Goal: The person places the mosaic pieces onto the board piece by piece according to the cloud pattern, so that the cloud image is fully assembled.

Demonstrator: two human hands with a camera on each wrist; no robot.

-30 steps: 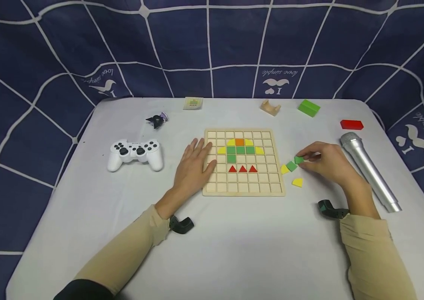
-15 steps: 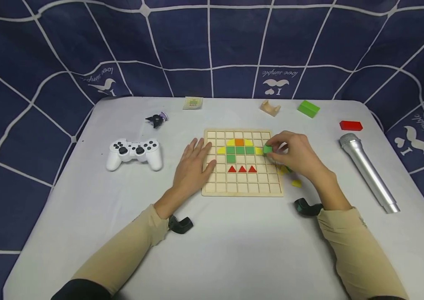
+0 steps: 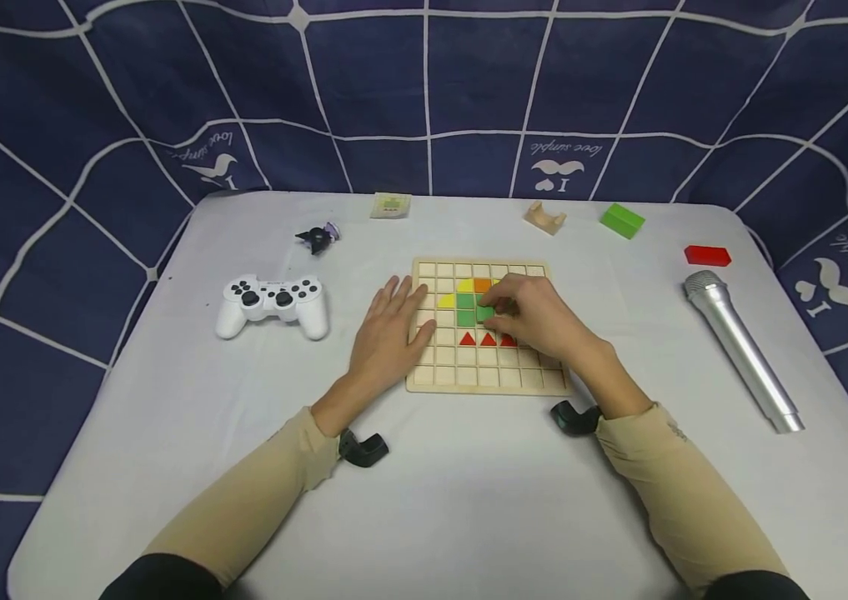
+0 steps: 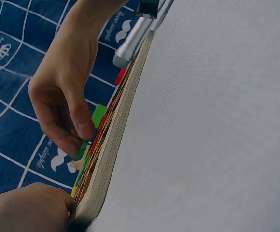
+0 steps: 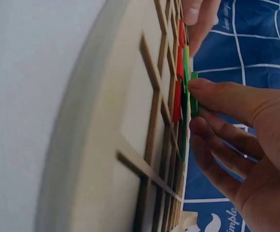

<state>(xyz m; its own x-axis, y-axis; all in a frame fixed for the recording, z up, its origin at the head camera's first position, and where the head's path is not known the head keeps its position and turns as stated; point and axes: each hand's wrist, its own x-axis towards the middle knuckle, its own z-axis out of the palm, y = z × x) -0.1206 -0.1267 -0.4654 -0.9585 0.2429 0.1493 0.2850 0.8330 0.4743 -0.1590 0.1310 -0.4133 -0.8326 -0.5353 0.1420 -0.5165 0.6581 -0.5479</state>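
A wooden grid board (image 3: 499,378) lies mid-table, with several green, yellow and orange tiles and a row of red triangle tiles (image 3: 467,339) set in its cells. My left hand (image 3: 388,329) rests flat on the board's left edge, fingers straight. Over the middle of the board, my right hand (image 3: 536,315) pinches a small green square tile (image 5: 194,94) between thumb and fingertips. The right wrist view has this tile standing up close to the other pieces; whether it touches the board I cannot tell. My right hand covers the board's right-hand tiles.
Left of the board lie a white game controller (image 3: 272,305) and a small dark figure (image 3: 318,238). Along the back are a pale card (image 3: 390,205), a wooden cradle-shaped block (image 3: 544,218) and a green block (image 3: 622,220). A red block (image 3: 707,256) and silver microphone (image 3: 742,350) lie right.
My right hand has carried the green tile left, from beside the board to over its middle. Loose tiles right of the board are now hidden by that arm. My left hand stays put.
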